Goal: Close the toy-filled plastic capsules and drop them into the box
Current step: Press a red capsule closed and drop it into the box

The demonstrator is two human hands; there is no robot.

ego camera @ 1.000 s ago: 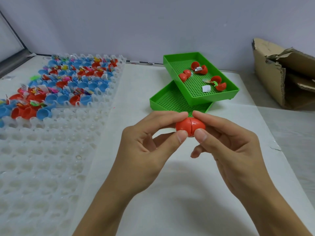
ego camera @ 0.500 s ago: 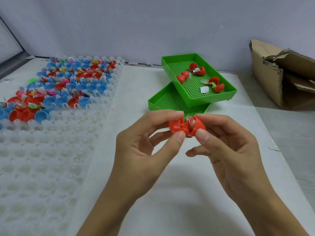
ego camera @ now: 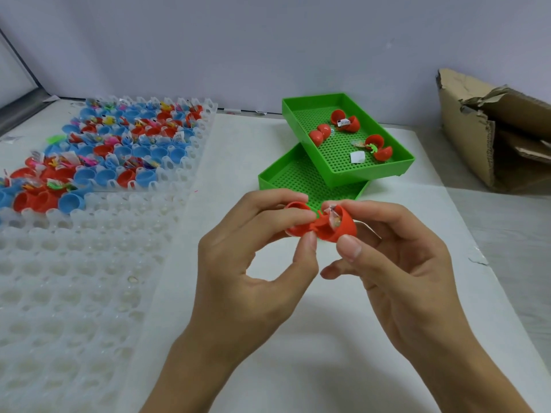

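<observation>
A red hinged capsule [ego camera: 334, 226] hangs open above the white table, a small wrapped toy showing in its right half. My left hand [ego camera: 256, 263] pinches the left half between thumb and fingers. The right half sits pinched in my right hand [ego camera: 399, 257]. Three more open red capsules [ego camera: 346, 122] lie in the upper green tray [ego camera: 396, 144]. The cardboard box [ego camera: 492, 129] stands at the far right, its flaps torn.
A second green tray [ego camera: 277, 178] lies under the first. On the left, a clear cell tray [ego camera: 74, 278] has bare hollows near me and several red and blue filled capsules [ego camera: 98, 156] at its far end.
The capsule was closed between my fingertips one second ago. It has since sprung open at the hinge, and its halves now stand wider apart.
</observation>
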